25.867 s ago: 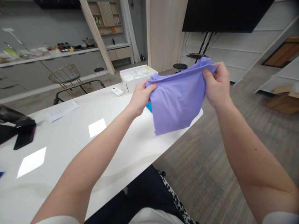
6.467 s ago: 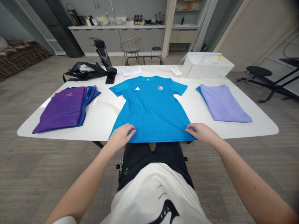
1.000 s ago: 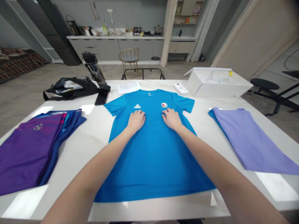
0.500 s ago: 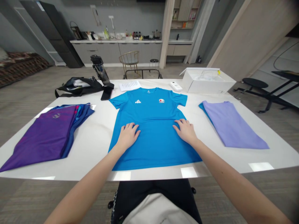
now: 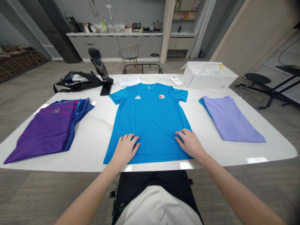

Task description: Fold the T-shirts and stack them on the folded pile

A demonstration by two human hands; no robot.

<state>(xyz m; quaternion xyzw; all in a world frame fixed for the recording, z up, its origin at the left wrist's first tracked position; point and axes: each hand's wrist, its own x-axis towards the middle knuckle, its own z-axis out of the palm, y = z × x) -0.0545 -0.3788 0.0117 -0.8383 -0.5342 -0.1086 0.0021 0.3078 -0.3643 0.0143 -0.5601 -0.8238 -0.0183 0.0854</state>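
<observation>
Under spread fingers (image 5: 130, 139) of the left hand (image 5: 125, 150) and right hand (image 5: 190, 143), a blue T-shirt (image 5: 147, 118) lies flat near its hem on the desk (image 5: 98, 131).

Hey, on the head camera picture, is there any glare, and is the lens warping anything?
Head view: bright glare patches sit along the front of the glossy white table; the wide lens visibly curves that table's edge and stretches the forearms toward the left hand and right hand; the bright blue short-sleeved T-shirt looks sharp, without obvious blur.
</observation>
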